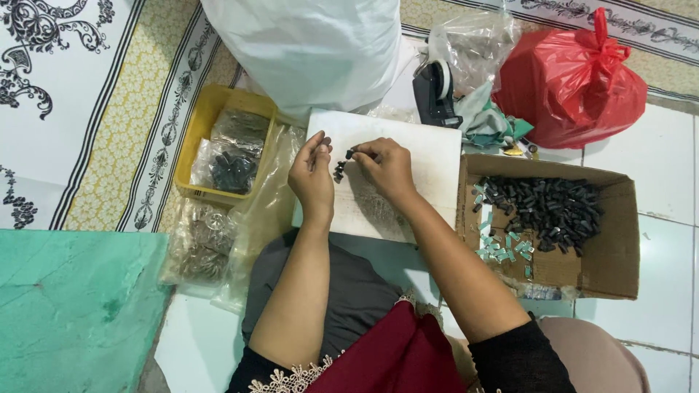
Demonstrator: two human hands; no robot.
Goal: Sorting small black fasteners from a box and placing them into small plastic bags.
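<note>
My left hand [312, 173] hovers over a white board [429, 156], its fingertips pinched on a small dark piece. Beside it my right hand [386, 166] pinches another small black piece [350, 153] between thumb and forefinger. A short stack of tiny dark pieces [338, 172] lies on the board between the two hands. Both forearms reach out from my lap.
A cardboard box [619, 240] at right holds several black pieces [546, 207] and pale green ones [502, 247]. A yellow tray [191, 145] with bagged parts stands left. A red bag [568, 80], a tape dispenser [435, 91], a big white sack [306, 51] lie behind.
</note>
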